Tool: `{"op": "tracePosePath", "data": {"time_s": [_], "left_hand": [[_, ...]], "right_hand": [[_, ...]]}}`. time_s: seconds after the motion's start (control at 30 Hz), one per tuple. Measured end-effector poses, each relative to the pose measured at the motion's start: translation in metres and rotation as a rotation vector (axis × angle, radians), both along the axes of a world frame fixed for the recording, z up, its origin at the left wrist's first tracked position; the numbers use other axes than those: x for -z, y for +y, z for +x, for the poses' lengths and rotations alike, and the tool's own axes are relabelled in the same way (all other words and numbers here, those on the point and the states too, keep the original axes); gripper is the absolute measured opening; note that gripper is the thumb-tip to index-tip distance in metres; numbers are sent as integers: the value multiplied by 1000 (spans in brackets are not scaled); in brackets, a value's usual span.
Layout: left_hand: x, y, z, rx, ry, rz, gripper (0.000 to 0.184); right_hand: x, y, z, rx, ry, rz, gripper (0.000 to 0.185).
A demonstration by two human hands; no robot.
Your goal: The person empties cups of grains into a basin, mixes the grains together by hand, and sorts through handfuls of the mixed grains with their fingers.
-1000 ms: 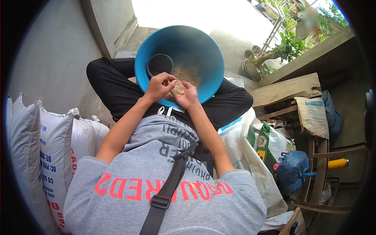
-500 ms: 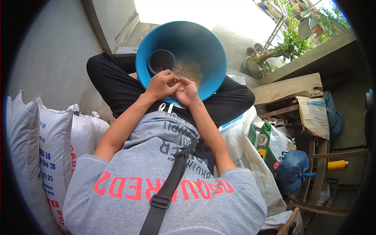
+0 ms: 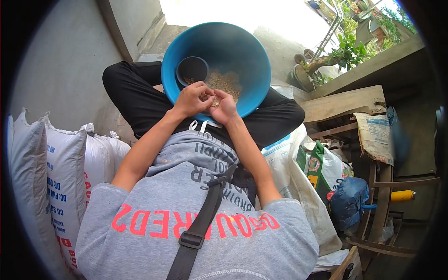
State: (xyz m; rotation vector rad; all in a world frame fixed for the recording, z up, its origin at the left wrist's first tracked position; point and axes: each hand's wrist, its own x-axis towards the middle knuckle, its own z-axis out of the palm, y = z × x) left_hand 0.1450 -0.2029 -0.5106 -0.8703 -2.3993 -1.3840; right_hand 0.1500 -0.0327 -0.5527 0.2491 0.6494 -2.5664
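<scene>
A large blue plastic basin (image 3: 252,51) rests tilted in my lap, between my crossed legs. Inside it lies a loose layer of small tan kernels (image 3: 226,81), whose exact kind I cannot make out. A dark grey bowl (image 3: 198,65) stands at the basin's left side, with some brownish kernels in its bottom. Over the near rim, my left hand (image 3: 192,100) is closed in a pinch; what its fingertips hold is too small to name. My right hand (image 3: 224,109) is cupped palm up beside it, holding a small heap of the tan kernels. Both hands touch or nearly touch.
Full white sacks (image 3: 65,172) with printed lettering line the left side. At right lie a pale woven sack (image 3: 303,186), a blue plastic bag (image 3: 347,200) and wooden planks (image 3: 345,105). A potted plant (image 3: 303,77) stands beyond, near a low ledge.
Both hands stay together over the basin's near rim, with only slight finger shifts. The view and the basin have shifted very slightly.
</scene>
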Motion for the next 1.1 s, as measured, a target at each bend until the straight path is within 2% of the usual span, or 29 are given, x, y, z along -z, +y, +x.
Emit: {"op": "tracePosePath", "data": {"time_s": [0.2, 0.37, 0.87, 1.0, 1.1], "left_hand": [[1, -2, -1, 17, -6, -27, 14], [-2, 1, 1, -3, 57, -35, 18], [-2, 0, -2, -28, -109, -59, 23], [-2, 0, -2, -18, -72, -41, 23], [-2, 0, -3, -28, -68, -42, 22]], "right_hand": [[-7, -1, 4, 16, 21, 34, 30], [5, 1, -2, -39, 75, -2, 36], [4, 0, -1, -93, 106, -2, 39], [7, 0, -3, -80, 101, -58, 41], [8, 0, -3, -82, 107, -5, 42]]}}
